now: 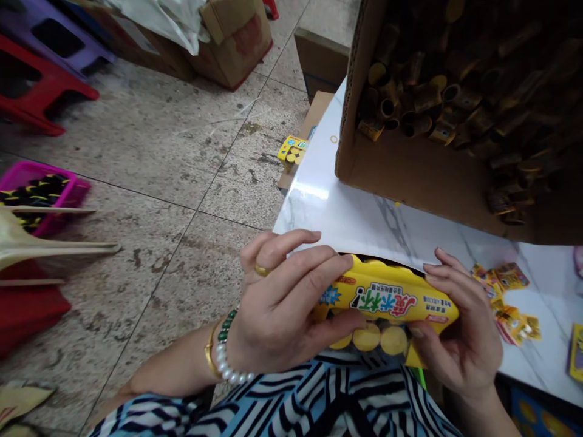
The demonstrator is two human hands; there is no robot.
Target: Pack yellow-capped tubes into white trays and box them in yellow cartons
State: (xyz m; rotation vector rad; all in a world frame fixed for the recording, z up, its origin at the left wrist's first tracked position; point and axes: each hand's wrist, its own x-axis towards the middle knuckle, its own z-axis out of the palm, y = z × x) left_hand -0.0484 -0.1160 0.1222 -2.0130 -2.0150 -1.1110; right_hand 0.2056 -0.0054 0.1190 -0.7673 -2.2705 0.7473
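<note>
Well, at the far left, a red plastic stool (36, 85) and a purple plastic stool (54, 42) are sitting on the tile floor (136, 152), with a magenta crate (73, 191) of black-and-yellow items resting nearby. A pale slatted object (27, 246), too cut off to identify, is jutting in above a red cloth (27, 309), and cardboard cartons (232, 42) are standing farther off. Toward the middle, the left hand (282, 303), wearing a gold ring (262, 270) and a pearl-and-green-bead bracelet (225, 352), is clamping a yellow packet (387, 303) from above, with the thumb passing beneath. The right hand (460, 328) is closing around the packet's other end, so both grips are shut on it, holding it just off the near edge of the white marble-patterned table (364, 224), in front of the person's striped blouse (328, 400). Holding it by the ends appears to leave its clear window of round yellow sweets (367, 337) uncovered. To the right, a cardboard box (410, 164) is standing on the table, its open side apparently facing the person to keep its small tube-shaped packets (423, 97) within reach, and loose yellow packets (507, 303) are lying just beyond the right hand.
</note>
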